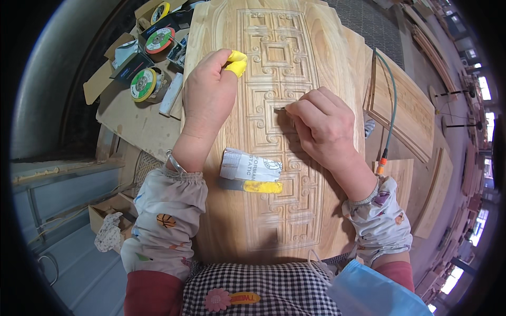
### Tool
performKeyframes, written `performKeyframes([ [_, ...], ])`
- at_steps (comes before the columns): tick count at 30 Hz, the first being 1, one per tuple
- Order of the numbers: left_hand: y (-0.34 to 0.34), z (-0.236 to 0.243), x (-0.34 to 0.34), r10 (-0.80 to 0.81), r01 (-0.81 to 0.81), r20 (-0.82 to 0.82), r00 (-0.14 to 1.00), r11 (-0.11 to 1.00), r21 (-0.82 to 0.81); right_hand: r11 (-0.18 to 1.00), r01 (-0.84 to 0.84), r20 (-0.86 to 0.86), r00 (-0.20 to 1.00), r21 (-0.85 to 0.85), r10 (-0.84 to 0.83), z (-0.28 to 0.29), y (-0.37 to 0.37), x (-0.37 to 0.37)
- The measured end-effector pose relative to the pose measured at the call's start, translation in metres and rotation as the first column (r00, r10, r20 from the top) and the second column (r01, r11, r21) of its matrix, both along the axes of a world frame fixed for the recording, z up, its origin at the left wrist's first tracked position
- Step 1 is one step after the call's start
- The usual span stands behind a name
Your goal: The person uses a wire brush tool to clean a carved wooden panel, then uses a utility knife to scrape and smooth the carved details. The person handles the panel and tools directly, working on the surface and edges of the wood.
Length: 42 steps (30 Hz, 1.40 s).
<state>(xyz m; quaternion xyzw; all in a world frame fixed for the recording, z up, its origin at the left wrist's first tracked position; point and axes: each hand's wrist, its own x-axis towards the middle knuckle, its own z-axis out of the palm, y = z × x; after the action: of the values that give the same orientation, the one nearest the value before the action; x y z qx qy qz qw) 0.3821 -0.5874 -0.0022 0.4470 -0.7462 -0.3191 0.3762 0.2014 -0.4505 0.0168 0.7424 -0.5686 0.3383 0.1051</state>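
A pale wooden panel with a band of carved squared scrolls lies in front of me. My left hand is closed over its left side, yellow wrapping on the curled thumb and finger; whatever they hold, if anything, is hidden. Bent over the carving, my right hand pinches a small dark thin piece whose tip meets a groove. Between my forearms, a folded sheet of printed, sandpaper-like backing rests on the panel. Just below it lies a flat grey-and-yellow strip.
Round abrasive discs and opened cardboard boxes crowd the bench at far left. A green air hose with an orange fitting runs down the right. More carved panels lie beyond it. A blue face mask hangs near my lap.
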Motion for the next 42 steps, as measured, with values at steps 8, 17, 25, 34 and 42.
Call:
performKeyframes([
  [8,0.000,-0.001,0.001,0.004,-0.004,0.003,1.000,1.000,0.000,1.000,-0.003,-0.015,1.000,0.002,0.003,0.000,0.000,0.000],
  [17,0.002,0.000,-0.003,0.011,-0.010,0.055,0.998,1.000,-0.015,0.988,0.018,0.015,1.000,0.150,-0.020,0.009,-0.001,0.001],
  [25,0.001,0.000,-0.005,0.029,-0.027,0.099,0.995,0.999,-0.020,0.977,-0.065,0.065,0.997,0.205,0.053,0.016,-0.013,-0.008],
  [34,0.000,-0.003,-0.003,0.021,-0.021,0.041,0.999,1.000,-0.021,0.997,-0.049,0.045,0.998,0.051,0.047,0.004,0.003,-0.007],
  [42,0.001,-0.004,-0.002,0.023,-0.021,0.031,0.999,0.999,-0.045,0.999,-0.011,0.004,1.000,0.037,0.011,0.002,0.001,-0.004],
])
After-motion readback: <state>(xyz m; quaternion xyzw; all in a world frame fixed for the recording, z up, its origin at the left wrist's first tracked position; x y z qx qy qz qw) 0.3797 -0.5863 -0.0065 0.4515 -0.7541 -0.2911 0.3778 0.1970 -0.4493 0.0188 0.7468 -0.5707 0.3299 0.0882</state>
